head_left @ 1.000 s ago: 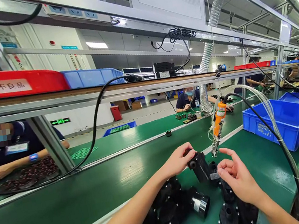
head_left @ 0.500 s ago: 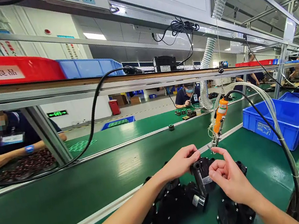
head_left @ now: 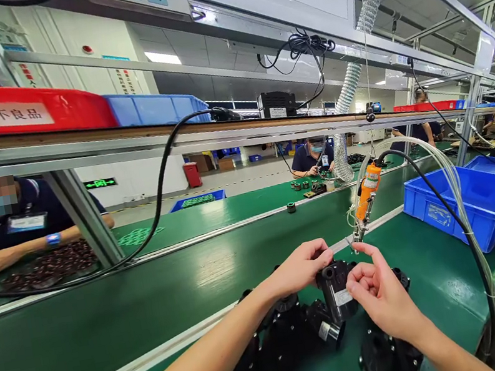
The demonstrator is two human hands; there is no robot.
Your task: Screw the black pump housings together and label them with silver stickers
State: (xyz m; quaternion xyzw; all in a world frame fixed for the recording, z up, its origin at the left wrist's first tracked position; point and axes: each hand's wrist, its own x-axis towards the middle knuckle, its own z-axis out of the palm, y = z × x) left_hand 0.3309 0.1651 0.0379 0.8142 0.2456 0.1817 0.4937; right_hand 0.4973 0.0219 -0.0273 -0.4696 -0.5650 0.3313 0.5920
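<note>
My left hand point(head_left: 300, 266) is closed on the top of a black plastic pump housing point(head_left: 334, 288), which stands upright on the green bench with a white label on its side. My right hand point(head_left: 379, 291) is right beside the housing with its fingers curled; thumb and forefinger pinch something too small to make out. More black housings point(head_left: 287, 334) lie in a cluster under my forearms, and another point(head_left: 386, 358) sits below my right wrist. An orange electric screwdriver point(head_left: 364, 200) hangs on a cord just above my hands.
A blue bin point(head_left: 468, 204) stands at the right of the bench. The green conveyor belt point(head_left: 152, 296) runs across in front. Other workers sit across the line, one at far left point(head_left: 7, 225). Red and blue bins rest on the overhead shelf point(head_left: 75, 122).
One second ago the housing was tilted in my left hand; it now stands upright and my right hand has closed in beside it. Since half a second ago almost nothing has moved.
</note>
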